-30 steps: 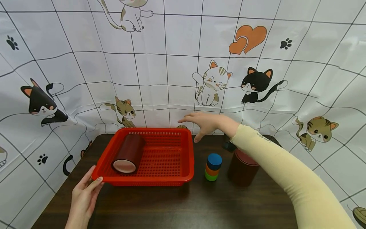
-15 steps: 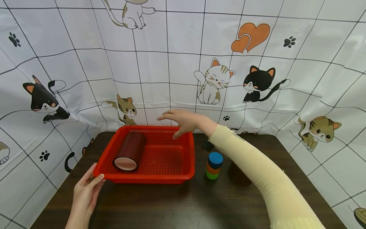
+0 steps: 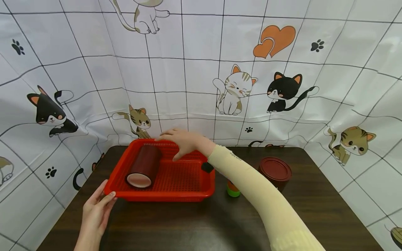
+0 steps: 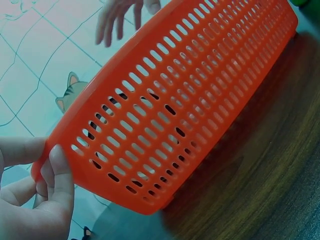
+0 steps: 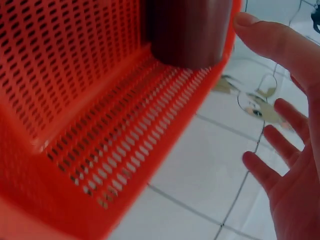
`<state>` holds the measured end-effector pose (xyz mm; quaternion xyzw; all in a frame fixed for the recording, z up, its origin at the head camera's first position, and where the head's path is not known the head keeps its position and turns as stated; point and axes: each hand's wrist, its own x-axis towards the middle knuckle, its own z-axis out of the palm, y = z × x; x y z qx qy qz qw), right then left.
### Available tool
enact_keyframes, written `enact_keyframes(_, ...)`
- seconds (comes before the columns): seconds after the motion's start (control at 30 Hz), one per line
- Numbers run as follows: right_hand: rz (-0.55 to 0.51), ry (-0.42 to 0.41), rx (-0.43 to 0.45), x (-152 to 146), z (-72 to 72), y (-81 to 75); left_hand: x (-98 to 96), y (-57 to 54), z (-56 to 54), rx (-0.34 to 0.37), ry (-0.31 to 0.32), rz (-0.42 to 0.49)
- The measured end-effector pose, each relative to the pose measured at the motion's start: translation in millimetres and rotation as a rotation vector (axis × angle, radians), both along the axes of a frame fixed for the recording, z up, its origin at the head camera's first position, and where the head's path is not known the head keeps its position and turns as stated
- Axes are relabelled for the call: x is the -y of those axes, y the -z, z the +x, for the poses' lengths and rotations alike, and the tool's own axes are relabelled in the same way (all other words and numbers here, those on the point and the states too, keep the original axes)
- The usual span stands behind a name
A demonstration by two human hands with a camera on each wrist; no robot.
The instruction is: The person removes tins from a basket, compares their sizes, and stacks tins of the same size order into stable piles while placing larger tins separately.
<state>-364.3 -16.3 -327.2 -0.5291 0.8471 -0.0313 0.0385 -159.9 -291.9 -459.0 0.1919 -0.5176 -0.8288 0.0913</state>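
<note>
A red plastic basket point(image 3: 163, 197) with slotted walls stands on the dark wooden table. Inside its left half a dark maroon cylinder point(image 3: 145, 164) lies on its side, pale round end facing me. My left hand point(image 3: 96, 213) pinches the basket's front left corner; in the left wrist view, thumb and fingers point(image 4: 59, 160) close over the rim. My right hand point(image 3: 186, 142) hovers over the back of the basket, holding nothing. In the right wrist view its fingers point(image 5: 282, 145) are spread outside the rim, the thumb near the rim beside the cylinder.
Right of the basket, my sleeve point(image 3: 251, 174) partly covers a small orange and green stack point(image 3: 233, 191). Farther right stands a maroon canister with a round lid point(image 3: 276, 168). A white cat-print sheet point(image 3: 201, 80) hangs behind the table.
My right hand has moved left from beside the basket to over its back part, uncovering the maroon canister and covering the blue top of the small stack. My left hand stays at the corner.
</note>
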Motion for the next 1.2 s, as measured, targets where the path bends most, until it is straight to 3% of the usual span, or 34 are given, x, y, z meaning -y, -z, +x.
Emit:
enact_keyframes(0.33, -0.085, -0.092, -0.029, 33, 13.8, 21.5, 2.6, 0.5, -0.3, 0.029, -0.008, 0.006)
enact_keyframes(0.63, -0.040, -0.164, -0.135, 53, 15.9, 45.4, 0.9, -0.9, -0.6, 0.023, -0.010, 0.007)
enact_keyframes(0.87, -0.049, -0.160, -0.140, 60, 12.9, 58.9, -0.1, -0.7, -0.1, 0.007, 0.003, -0.001)
enact_keyframes(1.07, -0.020, -0.133, -0.141, 67, 11.2, 65.1, 0.6, -1.0, -0.4, 0.040, -0.015, 0.002)
enact_keyframes(1.2, -0.006, -0.158, -0.145, 72, 11.4, 70.8, -0.4, -2.2, -0.9, 0.046, -0.012, -0.005)
